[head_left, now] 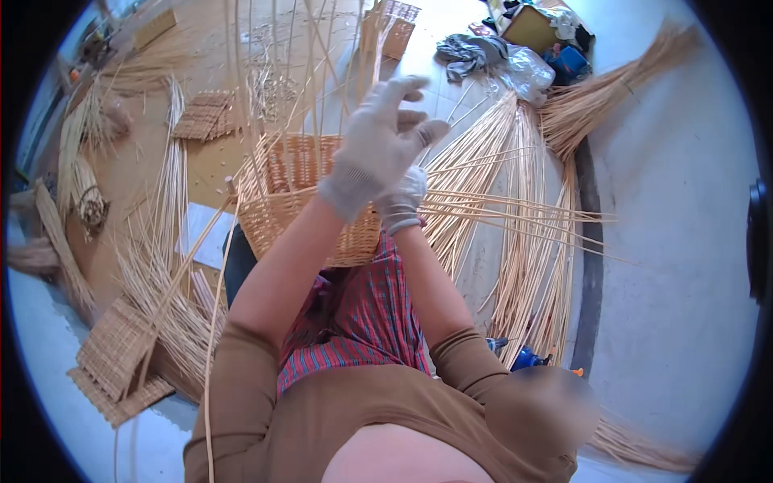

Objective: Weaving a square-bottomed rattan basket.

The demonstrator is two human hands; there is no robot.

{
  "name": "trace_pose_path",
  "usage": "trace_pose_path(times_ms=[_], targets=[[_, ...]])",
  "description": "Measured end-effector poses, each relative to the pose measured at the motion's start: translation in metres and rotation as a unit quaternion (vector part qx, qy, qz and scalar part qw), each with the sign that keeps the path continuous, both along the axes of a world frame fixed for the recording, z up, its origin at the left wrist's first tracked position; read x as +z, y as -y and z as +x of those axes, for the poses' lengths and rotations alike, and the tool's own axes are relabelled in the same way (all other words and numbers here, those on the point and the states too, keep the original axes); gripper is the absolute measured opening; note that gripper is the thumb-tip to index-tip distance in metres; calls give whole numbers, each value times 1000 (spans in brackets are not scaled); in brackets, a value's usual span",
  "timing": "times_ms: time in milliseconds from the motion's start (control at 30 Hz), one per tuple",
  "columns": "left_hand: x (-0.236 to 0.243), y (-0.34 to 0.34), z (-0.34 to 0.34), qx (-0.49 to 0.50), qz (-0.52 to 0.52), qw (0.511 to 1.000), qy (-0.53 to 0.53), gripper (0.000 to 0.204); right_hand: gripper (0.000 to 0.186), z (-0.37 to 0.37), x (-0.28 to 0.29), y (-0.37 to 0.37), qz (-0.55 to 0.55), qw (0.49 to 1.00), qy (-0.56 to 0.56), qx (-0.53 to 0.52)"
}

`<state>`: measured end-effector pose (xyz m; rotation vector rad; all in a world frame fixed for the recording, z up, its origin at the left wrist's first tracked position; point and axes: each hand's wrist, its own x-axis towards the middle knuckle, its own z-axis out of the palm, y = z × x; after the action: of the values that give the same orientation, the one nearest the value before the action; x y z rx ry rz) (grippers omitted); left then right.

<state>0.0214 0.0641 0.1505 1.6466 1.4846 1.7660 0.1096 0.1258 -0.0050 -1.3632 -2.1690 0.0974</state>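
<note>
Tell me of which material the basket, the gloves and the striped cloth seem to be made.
The basket: probably rattan or similar cane, tan, faintly glossy; thin interlaced strands show.
The gloves: likely knitted textile, pale, matte; the cuff looks ribbed.
The striped cloth: apparently soft fabric, matte, with folds; fibre unclear.

Tan flr (141,165) at L, dk strip (592,274) at R w/ pale surf (668,241) beyond.

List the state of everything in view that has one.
Left hand: gloved, raised, open
Right hand: gloved, partly hidden, grip unclear
Basket: part-woven, long ends sticking up
Floor canes: loose, fanned out
Clear plastic bag: crumpled
Grey cloth: bunched up
Lower-left woven panels: overlapping
</note>
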Motion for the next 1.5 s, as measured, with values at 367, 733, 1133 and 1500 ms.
trace_pose_path(times_ms=[367,733,1133,1500], targets=[[111,130,1,-504,210,835,70,14,25,-12,28,-6,-179,983,27,-15],[109,143,6,-513,205,825,120,14,37,-19,39,-10,-184,977,106,-29],[109,153,5,-499,233,823,140,17,38,-19,41,-10,-159,978,127,-45],[108,165,2,-498,218,826,150,21,50,-19,27,-7,-103,989,98,-50]])
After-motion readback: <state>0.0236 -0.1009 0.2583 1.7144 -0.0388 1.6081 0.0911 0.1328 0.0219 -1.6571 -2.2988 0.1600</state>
